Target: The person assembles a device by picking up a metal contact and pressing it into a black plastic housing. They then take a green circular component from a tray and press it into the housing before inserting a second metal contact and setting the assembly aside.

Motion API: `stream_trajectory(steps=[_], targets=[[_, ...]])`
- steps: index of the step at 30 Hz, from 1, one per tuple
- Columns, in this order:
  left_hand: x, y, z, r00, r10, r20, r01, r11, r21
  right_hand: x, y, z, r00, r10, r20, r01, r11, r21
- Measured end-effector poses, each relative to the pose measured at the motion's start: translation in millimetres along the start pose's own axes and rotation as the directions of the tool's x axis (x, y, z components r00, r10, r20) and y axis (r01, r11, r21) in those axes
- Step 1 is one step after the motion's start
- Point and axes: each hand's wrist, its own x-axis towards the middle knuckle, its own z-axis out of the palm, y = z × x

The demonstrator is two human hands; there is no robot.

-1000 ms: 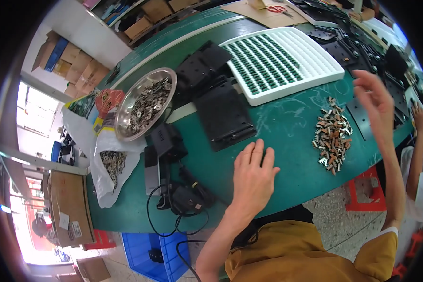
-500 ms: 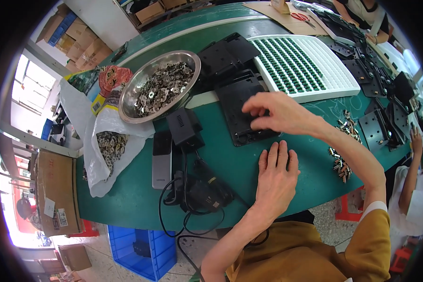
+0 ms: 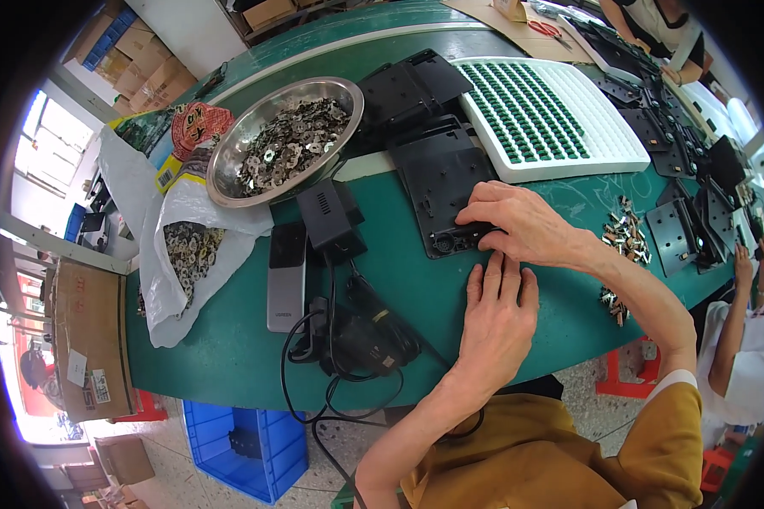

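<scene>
My right hand (image 3: 525,227) rests on the near edge of the black plate (image 3: 443,182). Its grip is half-curled, fingertips pressed down onto a small dark part (image 3: 474,229) at the plate's near right corner. I cannot tell whether the fingers pinch that part or only press on it, since the hand covers the contact.

My left hand (image 3: 497,318) lies flat on the table (image 3: 229,348), palm down, fingers straight and together. Its grip is released and holds nothing. Its fingertips point away from me and stop just short of the right hand, nearly touching its underside.

The governing relation: the plate lies directly ahead of both grips, extending away from me toward the white tray (image 3: 560,114) of green pieces. The plate's long axis runs near to far, roughly in line with my left fingers. The right grip is already on the plate; the left is just below the plate's near edge, apart from it.

To the left of the left grip sit a black charger (image 3: 365,335) with its cable and a grey flat device (image 3: 287,273). Beyond those stands a steel bowl (image 3: 284,140) of metal stampings. To the right of the right grip, a loose pile of small metal clips (image 3: 624,231) lies on the table, near my forearm.
</scene>
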Motion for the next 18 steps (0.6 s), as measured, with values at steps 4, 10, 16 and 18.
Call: stream_trajectory(steps=[4, 10, 16, 18], targets=[[-4, -2, -6, 1.000, -0.013, 0.004, 0.013, 0.999, -0.053, -4, -4, -4, 0.999, 0.030, 0.035, -0.032, 0.998, 0.057], [-12, -3, -19, 0.972, -0.170, -0.163, 0.141, 0.974, -0.178, -16, -34, -34, 0.992, 0.121, -0.042, -0.092, 0.902, 0.422], [-6, -3, -45, 0.941, -0.331, -0.068, 0.216, 0.745, -0.631, -43, -62, -50, 0.937, 0.345, 0.047, -0.274, 0.649, 0.710], [-5, 1, -45, 0.953, -0.303, -0.007, 0.182, 0.590, -0.786, -50, -71, -50, 0.930, 0.364, 0.056, -0.267, 0.563, 0.782]])
